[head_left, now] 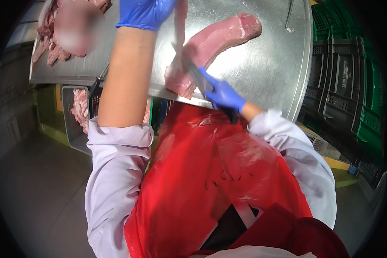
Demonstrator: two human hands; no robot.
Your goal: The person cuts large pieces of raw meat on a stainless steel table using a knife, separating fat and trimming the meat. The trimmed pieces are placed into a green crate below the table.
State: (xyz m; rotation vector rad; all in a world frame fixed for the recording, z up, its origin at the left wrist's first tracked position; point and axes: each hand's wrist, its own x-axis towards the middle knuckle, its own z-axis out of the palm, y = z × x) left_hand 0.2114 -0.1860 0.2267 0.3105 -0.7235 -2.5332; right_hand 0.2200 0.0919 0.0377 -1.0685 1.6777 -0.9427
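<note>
The pork loin (219, 41) lies on the metal desk (273, 64), its near end at the desk's near edge. Its curved long axis runs obliquely from that edge toward the far right, with the far end well in from the right edge.

Governing relation: the loin's near part lies forward and left of the right hand (227, 95), which is the nearer of the two. The knife (194, 72) points the same way, its blade crossing over the loin's near part at a steep angle to the long axis. The depth of contact cannot be established.

The right hand is closed around the knife handle beside the near edge, index finger extended along the knife, wrist coming in from the right. The left hand (144, 12) is raised beyond the near edge, its forearm stretched straight ahead; its fingers are cut off by the view, so its grip cannot be determined. A pale meat strip (180, 26) hangs beside it and descends to the loin; whether the two are joined is unclear.

Meat pieces (58, 53) are heaped at the desk's left side. Below the near edge, a grey bin (75, 136) contains trimmings (80, 107).
</note>
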